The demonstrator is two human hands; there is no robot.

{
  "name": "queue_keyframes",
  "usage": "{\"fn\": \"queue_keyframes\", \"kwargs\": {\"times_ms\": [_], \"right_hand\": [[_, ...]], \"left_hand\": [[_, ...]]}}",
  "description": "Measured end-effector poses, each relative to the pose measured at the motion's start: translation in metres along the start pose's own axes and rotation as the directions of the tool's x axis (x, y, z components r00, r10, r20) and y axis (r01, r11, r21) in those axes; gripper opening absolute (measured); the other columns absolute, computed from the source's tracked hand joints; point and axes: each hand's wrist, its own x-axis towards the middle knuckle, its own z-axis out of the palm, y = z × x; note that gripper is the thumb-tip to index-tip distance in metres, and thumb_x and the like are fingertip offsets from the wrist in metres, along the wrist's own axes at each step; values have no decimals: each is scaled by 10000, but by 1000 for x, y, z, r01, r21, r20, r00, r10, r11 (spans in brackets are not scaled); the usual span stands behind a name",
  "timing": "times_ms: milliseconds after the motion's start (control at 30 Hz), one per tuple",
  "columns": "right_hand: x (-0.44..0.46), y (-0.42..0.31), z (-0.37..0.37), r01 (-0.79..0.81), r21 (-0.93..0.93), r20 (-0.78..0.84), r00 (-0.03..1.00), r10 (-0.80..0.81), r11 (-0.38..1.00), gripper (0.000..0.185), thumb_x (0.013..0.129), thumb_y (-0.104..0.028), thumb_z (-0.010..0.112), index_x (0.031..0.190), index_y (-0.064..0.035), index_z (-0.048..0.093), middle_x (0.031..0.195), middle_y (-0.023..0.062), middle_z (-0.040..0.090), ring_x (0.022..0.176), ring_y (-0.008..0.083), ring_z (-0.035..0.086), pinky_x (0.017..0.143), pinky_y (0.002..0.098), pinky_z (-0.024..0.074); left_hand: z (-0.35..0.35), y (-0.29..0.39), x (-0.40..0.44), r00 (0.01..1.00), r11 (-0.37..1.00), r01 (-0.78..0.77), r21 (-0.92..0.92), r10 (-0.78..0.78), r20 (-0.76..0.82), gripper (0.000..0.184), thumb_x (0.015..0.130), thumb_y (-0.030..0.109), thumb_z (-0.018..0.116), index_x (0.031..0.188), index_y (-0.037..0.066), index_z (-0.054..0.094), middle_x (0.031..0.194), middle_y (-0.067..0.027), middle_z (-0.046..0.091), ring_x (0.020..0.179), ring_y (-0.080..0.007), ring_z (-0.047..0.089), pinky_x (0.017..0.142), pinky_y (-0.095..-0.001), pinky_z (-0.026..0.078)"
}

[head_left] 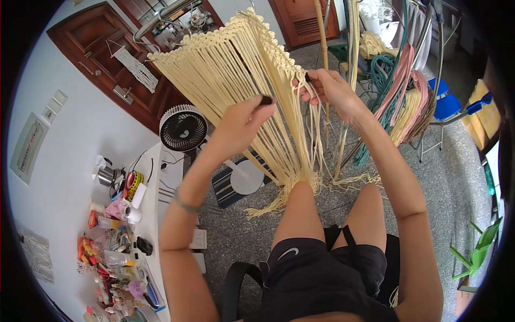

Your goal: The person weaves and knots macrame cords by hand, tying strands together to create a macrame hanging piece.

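The cord hanging (214, 70), cream in colour, is suspended in front of the seated person from a metal rail (174, 9). Its upper border, a row of knots (268, 42), slopes down toward the person's right side. Long strands hang below the border and draw together near the person's left knee (301, 201); cord ends (268, 207) spread over the speckled floor (418, 188).

The right hand (337, 94) is at the lower end of the knotted border. Its fingers are bent and closed on loose cords (314, 115), which trail downward beneath it. The left hand (241, 129) is raised in front of the hanging strands, thumb and forefinger brought near each other; whether a strand lies between them cannot be determined. A black covering (266, 100) shows at a fingertip of the left hand.

On the left, a fan (184, 129) stands beside a white table (151, 206) crowded with small articles, including a yellow tape roll (133, 187). A brown door (99, 56) behind carries a small white wall hanging (135, 70). To the right, pink hanks (403, 80) and teal hanks (382, 78) hang near a blue chair (446, 106). A green stool (477, 249) is at the far right.
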Motion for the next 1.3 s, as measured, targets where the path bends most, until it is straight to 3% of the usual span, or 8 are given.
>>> {"fn": "queue_keyframes", "kwargs": {"times_ms": [233,400,500,633,733,967,1167,1300], "right_hand": [[-1,-3,0,2,50,-10,1000,-2,999,374,897,-241,329,897,6,610,770,57,616,650,87,555,537,206,433],[1,-1,-3,-32,50,-46,998,34,998,384,912,-273,335,931,-16,620,770,42,605,676,91,555,608,226,450],[2,-1,-2,-49,37,6,999,49,998,396,931,-281,316,1024,-2,580,882,69,622,813,127,602,717,253,473],[3,5,0,-39,71,18,999,38,997,408,931,-257,299,1051,52,535,939,99,615,856,156,605,767,278,490],[-2,3,6,-26,65,7,1000,25,998,397,929,-247,311,1047,56,538,950,107,610,878,167,600,768,282,492],[-2,6,-6,67,-211,-108,990,-92,975,337,883,-254,414,853,34,586,807,68,598,763,119,566,674,259,464],[4,11,-7,135,-296,-137,974,-182,945,294,861,-233,484,788,36,579,668,55,577,616,116,522,595,260,438],[5,19,-4,209,-445,-208,922,-327,871,295,826,-247,568,720,28,551,567,69,512,532,108,454,505,283,370]], "left_hand": [[70,-14,44,974,784,-44,-619,-103,-200,232,870,206,570,906,-21,600,797,-31,619,735,-71,554,661,-217,425],[45,-47,15,923,942,176,-285,-259,-284,234,837,198,594,837,-36,588,734,-89,623,663,-130,588,583,-265,443],[39,-52,-6,930,862,325,389,-217,-297,222,837,188,579,814,-32,585,744,-137,619,685,-249,619,587,-335,459],[59,-30,7,959,926,11,-378,-118,-260,316,894,227,539,1079,-29,550,967,-59,608,924,-126,567,818,-263,432],[80,-20,28,956,799,-73,-597,-114,-269,285,868,166,578,1076,-25,539,957,-89,610,899,-102,558,790,-218,429],[105,-25,47,913,795,-88,-600,-177,-368,231,861,186,581,967,-16,544,827,-74,606,739,-115,578,670,-246,472],[105,-2,53,894,407,-230,-884,-270,-357,221,942,236,430,1012,27,422,850,-74,567,723,-144,571,662,-257,488],[98,-5,54,857,647,-72,-759,-350,-379,215,939,240,441,971,28,431,798,-55,547,615,-135,519,560,-270,436]]}}
